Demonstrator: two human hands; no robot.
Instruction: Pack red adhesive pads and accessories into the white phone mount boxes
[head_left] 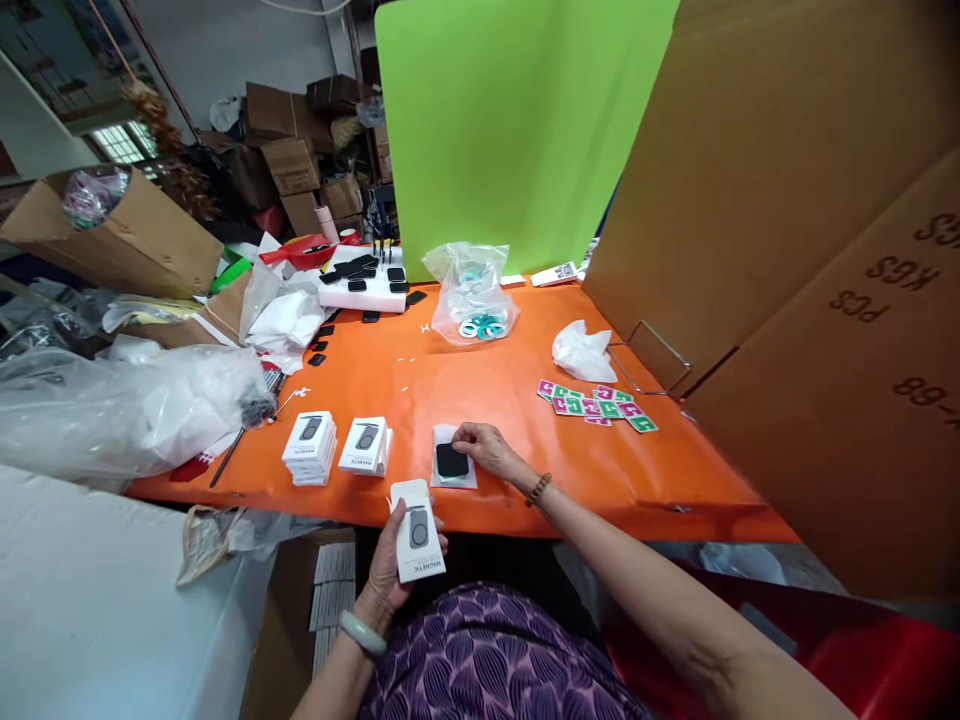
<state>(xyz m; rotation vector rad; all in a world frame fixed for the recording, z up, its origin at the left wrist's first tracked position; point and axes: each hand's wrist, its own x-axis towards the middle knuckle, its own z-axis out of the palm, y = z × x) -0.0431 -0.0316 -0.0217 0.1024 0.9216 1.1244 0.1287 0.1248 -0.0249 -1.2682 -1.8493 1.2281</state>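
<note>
While the left fingers (400, 511) clasp the white box (419, 530), the right fingers (466, 434), pinching or merely touching (I cannot tell), should handle the black pad (451, 461) beneath their tips lightly, by its edge.

The tabletop (360, 375) is bright orange. The small box (418, 540) is white, with a grey picture and dark letters. The boxes in the left pile (309, 447) and the right pile (365, 447) look the same: white with grey pictures. The square pad (451, 460) is plain black. The cards (600, 406) are pink and green with white shapes. The rings (487, 327) are teal and white. The tall board (517, 130) is lime green. The big carton (750, 250) is brown with black letters. The top (480, 660) is purple with dark, stripy leaf shapes. The bangle (363, 634) is pale green, and the beads (538, 489) are brown.
</note>
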